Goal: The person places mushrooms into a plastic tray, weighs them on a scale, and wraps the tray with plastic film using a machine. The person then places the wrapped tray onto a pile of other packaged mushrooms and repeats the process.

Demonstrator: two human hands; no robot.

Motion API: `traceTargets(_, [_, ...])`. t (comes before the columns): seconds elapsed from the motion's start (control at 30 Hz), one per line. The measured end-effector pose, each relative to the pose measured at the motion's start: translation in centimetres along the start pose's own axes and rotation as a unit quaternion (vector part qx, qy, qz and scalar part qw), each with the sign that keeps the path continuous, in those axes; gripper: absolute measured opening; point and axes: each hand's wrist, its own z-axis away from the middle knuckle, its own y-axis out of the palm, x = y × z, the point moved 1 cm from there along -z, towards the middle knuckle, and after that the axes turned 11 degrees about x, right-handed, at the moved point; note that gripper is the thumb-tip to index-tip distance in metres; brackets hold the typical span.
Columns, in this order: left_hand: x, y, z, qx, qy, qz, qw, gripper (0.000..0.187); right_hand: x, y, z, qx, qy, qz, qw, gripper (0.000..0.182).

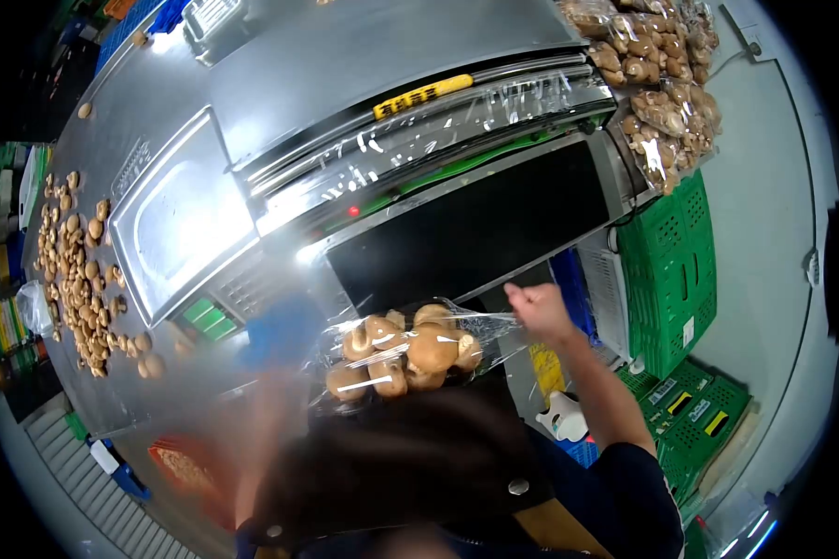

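Note:
A clump of brown mushrooms [432, 348] lies under clear plastic film [480, 328], close in front of my dark apron. My right hand [541, 312] is closed on the film's right edge, which is pulled into a taut strand toward my fingers. On the other side, my left hand [284, 331] shows as a blue blur, apparently gloved, beside the left end of the pack. Its fingers are smeared by motion, and whether it grips the film cannot be made out. Just beyond the mushrooms sits the black plate [475, 228] of a wrapping machine.
Loose mushrooms [89, 298] cover the left of the metal table, near a shiny metal tray [186, 219]. A film roller [429, 140] spans the machine. Bagged mushrooms [671, 121] are piled at the upper right, above green crates [667, 270]. A red container [191, 470] is at lower left.

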Motion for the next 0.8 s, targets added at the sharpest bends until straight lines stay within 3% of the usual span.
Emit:
traceTargets(0.03, [2.3,1.3,-0.4,0.003,0.029,-0.051,0.998,0.029,-1.1,2.1,-0.4,0.004,-0.082,0.108,0.991,0.040])
traceTargets(0.07, [1.1,3.0,-0.7,-0.008,-0.093,0.011,0.996,0.031,-1.2,4.1,-0.5,0.008,-0.162,0.215,0.963,0.034])
traceTargets(0.13, [-3.1,4.9,-1.8,0.001,0.036,-0.082,0.996,0.038,0.9,10.1,-1.3,0.016,-0.143,0.408,0.902,0.018])
traceTargets(0.17, [-4.3,5.0,-2.1,0.040,0.060,-0.113,0.991,0.034,3.2,12.1,-1.0,0.089,-0.106,0.110,0.984,0.015])
traceTargets(0.2, [-5.1,5.2,-2.1,0.078,0.086,-0.142,0.983,0.030,5.3,13.6,-0.8,0.151,-0.059,-0.196,0.967,0.012])
traceTargets(0.23, [-5.8,5.7,-1.4,0.084,0.106,0.055,0.989,0.024,6.2,15.9,-1.0,0.162,-0.204,-0.211,0.942,0.014])
traceTargets(0.27, [-6.4,6.2,-0.7,0.087,0.123,0.248,0.957,0.021,6.7,17.0,-0.9,0.179,-0.275,-0.217,0.919,0.014])
traceTargets(0.3, [-6.8,6.6,-0.3,0.087,0.140,0.429,0.888,0.022,7.3,18.0,-0.8,0.199,-0.344,-0.224,0.890,0.015])
traceTargets(0.33, [-8.9,5.7,-0.1,0.109,0.200,0.405,0.885,0.017,9.2,17.6,-0.3,0.232,-0.345,-0.224,0.881,0.016])
traceTargets(0.37, [-11.6,4.0,0.3,0.115,0.311,0.291,0.898,0.015,11.8,17.1,0.7,0.272,-0.347,-0.221,0.870,0.017])
traceTargets(0.43, [-15.5,0.5,1.3,0.045,0.515,0.077,0.853,0.019,17.3,16.1,2.8,0.365,-0.355,-0.208,0.835,0.018])
traceTargets(0.53, [-17.6,-0.3,3.8,-0.153,0.571,-0.025,0.806,0.020,22.2,14.9,4.8,0.383,-0.458,-0.041,0.801,0.021])
traceTargets(0.57, [-18.9,-0.7,4.2,-0.163,0.607,-0.062,0.776,0.022,21.9,15.6,5.2,0.387,-0.418,-0.009,0.822,0.021])
traceTargets(0.6, [-18.8,-1.4,4.2,-0.080,0.612,-0.070,0.784,0.035,20.8,16.3,4.8,0.388,-0.432,0.030,0.814,0.025])
traceTargets(0.67, [-19.2,-0.2,3.8,0.010,0.597,-0.011,0.802,0.057,20.5,16.4,5.3,0.501,-0.255,0.020,0.827,0.033])
traceTargets(0.7, [-19.9,-0.1,3.6,0.127,0.588,0.027,0.798,0.066,18.6,17.1,5.5,0.473,-0.294,0.014,0.831,0.040])
traceTargets(0.73, [-20.0,0.5,3.3,0.269,0.551,0.106,0.783,0.078,18.4,17.7,4.6,0.499,-0.320,0.076,0.801,0.041])
traceTargets(0.8, [-20.0,1.0,4.8,0.454,0.443,0.208,0.744,0.083,21.4,13.4,3.2,0.551,-0.116,0.217,0.798,0.041])
